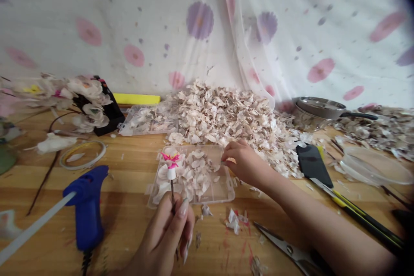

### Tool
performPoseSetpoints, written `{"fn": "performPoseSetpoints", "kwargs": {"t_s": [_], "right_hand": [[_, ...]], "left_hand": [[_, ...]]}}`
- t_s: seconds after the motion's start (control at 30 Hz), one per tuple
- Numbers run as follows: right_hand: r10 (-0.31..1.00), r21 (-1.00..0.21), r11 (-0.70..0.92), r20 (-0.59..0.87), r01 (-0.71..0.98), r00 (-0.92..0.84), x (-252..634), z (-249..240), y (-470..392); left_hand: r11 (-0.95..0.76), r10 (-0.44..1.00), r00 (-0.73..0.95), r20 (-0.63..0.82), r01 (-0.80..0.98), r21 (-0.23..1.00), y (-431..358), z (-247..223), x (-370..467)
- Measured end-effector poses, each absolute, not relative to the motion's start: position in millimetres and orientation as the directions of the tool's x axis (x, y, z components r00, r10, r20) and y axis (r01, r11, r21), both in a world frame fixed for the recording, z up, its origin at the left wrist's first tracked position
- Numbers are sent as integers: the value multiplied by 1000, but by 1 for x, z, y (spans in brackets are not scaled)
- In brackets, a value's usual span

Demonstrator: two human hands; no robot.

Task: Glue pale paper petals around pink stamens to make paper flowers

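Observation:
My left hand (173,228) is closed around a thin dark stem (172,192), held upright at the lower middle. A white cylindrical piece (171,174) tops it, with bright pink flower stamens (170,159) above. Behind the stem lies a clear plastic compartment box (223,194) holding loose whitish petals (197,170). At the box's right back corner is my right hand (242,159), its fingers bent in a pinch toward the left. Whatever those fingertips hold, if anything, I cannot make out. A large heap of dried petals (223,114) rises just beyond this hand.
A blue glue gun (89,207) stands at the left, near a tape roll (67,164) and finished flowers (90,99). Open scissors (287,248), a utility knife (355,215) and a black phone-like slab (312,164) lie right. A small pan (320,105) sits behind.

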State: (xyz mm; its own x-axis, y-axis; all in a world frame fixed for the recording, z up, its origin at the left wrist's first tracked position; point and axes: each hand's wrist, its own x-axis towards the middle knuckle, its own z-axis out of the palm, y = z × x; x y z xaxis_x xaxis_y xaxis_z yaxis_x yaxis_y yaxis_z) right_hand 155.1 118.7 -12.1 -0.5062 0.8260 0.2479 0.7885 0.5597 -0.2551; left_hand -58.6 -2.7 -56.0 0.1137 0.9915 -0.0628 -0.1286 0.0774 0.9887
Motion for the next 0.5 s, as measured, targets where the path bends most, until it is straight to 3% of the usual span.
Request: {"fn": "performPoseSetpoints", "kwargs": {"t_s": [0.27, 0.5], "right_hand": [[881, -184, 470, 157, 863, -446, 144, -8, 105], [901, -304, 432, 118, 849, -417, 143, -11, 105]], "left_hand": [[71, 991, 121, -54, -142, 987, -3, -57, -58], [69, 989, 142, -48, -142, 987, -2, -60, -58]]}}
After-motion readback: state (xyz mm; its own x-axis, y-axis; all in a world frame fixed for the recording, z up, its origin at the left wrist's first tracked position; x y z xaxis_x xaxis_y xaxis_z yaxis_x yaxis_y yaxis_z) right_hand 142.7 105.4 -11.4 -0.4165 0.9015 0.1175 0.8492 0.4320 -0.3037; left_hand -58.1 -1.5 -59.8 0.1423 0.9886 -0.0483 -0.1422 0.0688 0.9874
